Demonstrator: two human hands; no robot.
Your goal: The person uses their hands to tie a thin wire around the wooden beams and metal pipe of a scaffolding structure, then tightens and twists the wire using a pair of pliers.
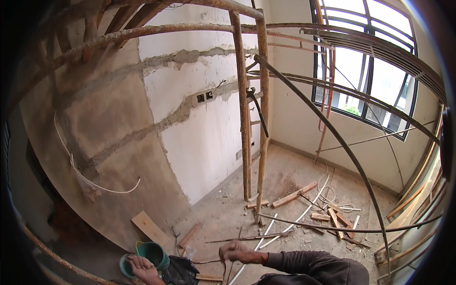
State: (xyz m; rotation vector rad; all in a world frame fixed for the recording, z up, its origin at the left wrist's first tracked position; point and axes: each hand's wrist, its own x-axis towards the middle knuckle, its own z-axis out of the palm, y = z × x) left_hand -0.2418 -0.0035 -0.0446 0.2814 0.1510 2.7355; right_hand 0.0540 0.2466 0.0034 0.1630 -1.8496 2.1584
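In the head view, the person's left hand (145,270) is just beside a green bucket (165,262) at the lower edge, its fingers partly bent; whether it grips anything cannot be told. The bucket stands on the floor (218,209), near the foot of a patched wall (199,145). The right hand (235,251), at the end of a dark sleeve (308,263), has its fingers curled in. A thin strip (225,271) hangs just below it (too small to make out), and whether the fingers are clamped on it cannot be told. A black bundle (184,270) lies between the hands. Ahead, a hammer (258,111) hangs on a rusty frame (262,137), and wood scraps (339,222) lie near a loose white cable (327,194).
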